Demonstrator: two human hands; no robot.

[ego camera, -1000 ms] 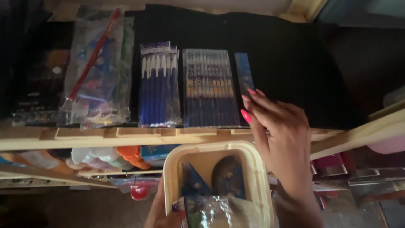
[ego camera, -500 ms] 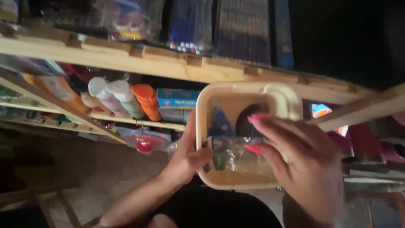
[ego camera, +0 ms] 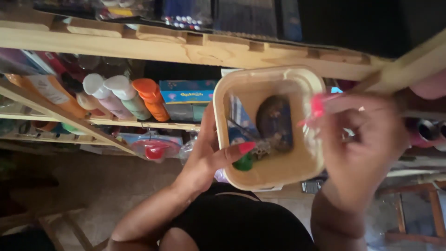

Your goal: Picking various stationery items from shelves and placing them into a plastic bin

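Tub (ego camera: 278, 169): beige, square, rounded corners, open top, held tilted; small packets (ego camera: 274, 123) and green piece (ego camera: 243, 162) inside.

Both hands (ego camera: 209, 158): long pink nails, bare forearms; black garment below.

Wooden shelf rack (ego camera: 195, 49): upper board holds packets (ego camera: 186, 14); lower board (ego camera: 139, 122) holds capped bottles (ego camera: 123, 95), blue box (ego camera: 188, 93).

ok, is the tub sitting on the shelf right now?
No. The left hand grips the cream square tub by its rim, holding it in the air in front of the wooden shelf rail.
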